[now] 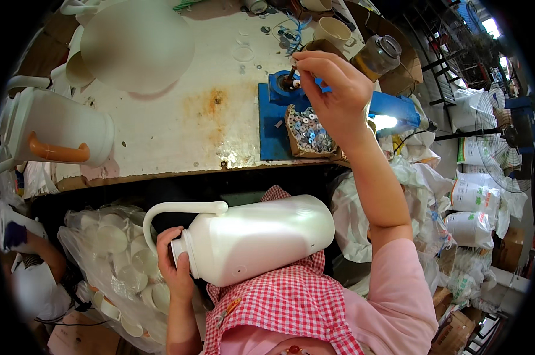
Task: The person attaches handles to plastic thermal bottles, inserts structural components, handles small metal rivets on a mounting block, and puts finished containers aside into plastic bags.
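Note:
A white plastic jug [261,239] with a curved white handle [184,207] lies sideways across my lap. My left hand [175,266] is closed round its neck. My right hand [338,86] is raised over the blue bench machine [273,92], with thumb and forefinger pinched together. Whatever they hold, if anything, is too small to make out. Just beneath this hand is the machine's dark metal spindle [291,81]. A torn cardboard box [292,133] of small metal washers [314,131] sits at the machine's near side.
More white jugs, one with an orange handle [57,148], stand at the table's left. A cup [333,32] and a glass jar [377,56] are at the back right. Left of my lap is a plastic bag [78,236] of round white parts. A fan [498,133] stands at right.

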`<state>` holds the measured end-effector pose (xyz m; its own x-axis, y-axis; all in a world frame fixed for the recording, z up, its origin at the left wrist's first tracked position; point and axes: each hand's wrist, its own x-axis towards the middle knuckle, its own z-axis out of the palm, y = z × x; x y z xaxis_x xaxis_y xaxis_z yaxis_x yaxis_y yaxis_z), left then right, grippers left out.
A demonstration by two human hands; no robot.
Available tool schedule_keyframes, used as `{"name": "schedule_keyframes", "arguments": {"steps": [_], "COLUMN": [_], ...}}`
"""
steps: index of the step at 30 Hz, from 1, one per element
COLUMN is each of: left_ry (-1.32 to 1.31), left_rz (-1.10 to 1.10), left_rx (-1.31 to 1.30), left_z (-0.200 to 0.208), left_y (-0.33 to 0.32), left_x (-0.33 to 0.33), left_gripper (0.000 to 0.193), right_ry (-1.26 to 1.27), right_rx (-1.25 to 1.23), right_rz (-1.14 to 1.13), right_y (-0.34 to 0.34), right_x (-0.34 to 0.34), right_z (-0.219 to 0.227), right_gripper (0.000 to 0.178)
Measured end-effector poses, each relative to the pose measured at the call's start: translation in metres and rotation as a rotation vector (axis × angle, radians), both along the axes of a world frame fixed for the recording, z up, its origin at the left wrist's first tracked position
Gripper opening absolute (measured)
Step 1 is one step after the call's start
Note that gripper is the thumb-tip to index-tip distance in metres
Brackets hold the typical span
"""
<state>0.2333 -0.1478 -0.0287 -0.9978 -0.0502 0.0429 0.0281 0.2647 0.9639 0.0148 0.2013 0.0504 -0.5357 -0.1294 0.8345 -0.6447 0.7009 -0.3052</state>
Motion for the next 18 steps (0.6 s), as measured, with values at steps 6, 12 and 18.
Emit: {"name": "schedule_keyframes", "arguments": {"steps": [6,12,18], "left_ry": [0.088,0.164,0.193], "left_rz": [0.031,0.122,0.530], "left_rx": [-0.023,-0.036,-0.008], "left_z": [-0.002,-0.003,0.043], "left_y": [0.000,0.005,-0.047], "left_x": [0.001,-0.003,-0.008], "left_gripper": [0.042,0.031,0.028], "right_ry": [0.160,0.210,-0.756], "right_rx": [0.314,0.397,-0.109], "right_rz": [-0.083,-0.071,-0.015], "right_y": [0.005,0.010,0.008], "right_x": [-0.006,-0.005,0.085], "right_z": [0.000,0.000,-0.013], "right_gripper": [0.013,0.009,0.022]}}
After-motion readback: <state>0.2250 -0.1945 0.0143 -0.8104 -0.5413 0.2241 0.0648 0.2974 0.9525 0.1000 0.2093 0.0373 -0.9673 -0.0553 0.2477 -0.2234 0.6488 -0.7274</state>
